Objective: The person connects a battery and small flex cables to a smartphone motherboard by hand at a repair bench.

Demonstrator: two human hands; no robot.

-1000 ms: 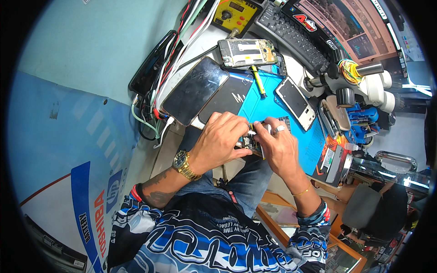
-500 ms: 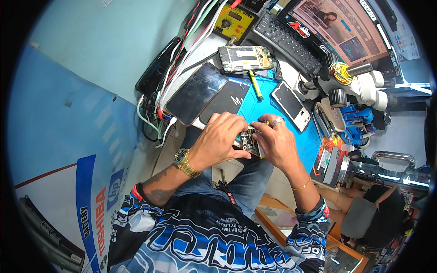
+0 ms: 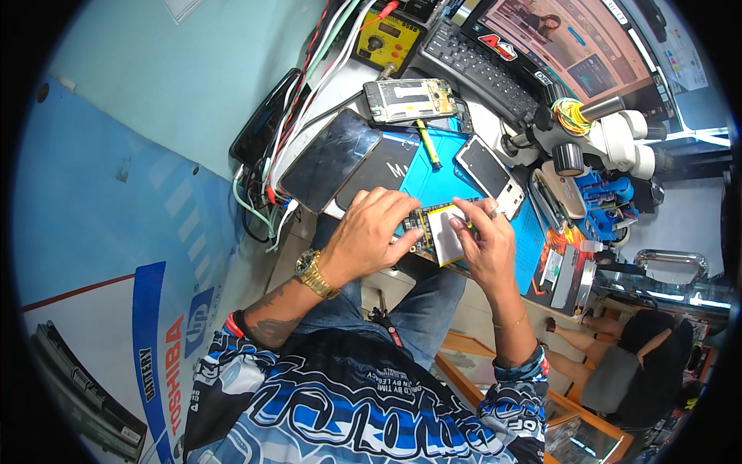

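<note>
An opened phone with its circuit board bare lies at the near edge of the blue mat. Its white, yellow-edged battery shows beside the board. My left hand grips the board end of the phone, thumb on the near side and fingers at the far side. Over the battery's right edge, my right hand has curled fingers; a yellow-green bit shows between them, too small to name. A phone frame with a dark inside rests on the mat beyond, near a yellow screwdriver.
A large dark phone lies left on a black box. Another opened phone stands behind the blue mat. Further off are a keyboard, a yellow power supply, cables, and a microscope. A seated person is at right.
My right hand has moved slightly right and down, away from my left, uncovering the white battery. My left hand stays about where it was. The whole view has shifted slightly.
</note>
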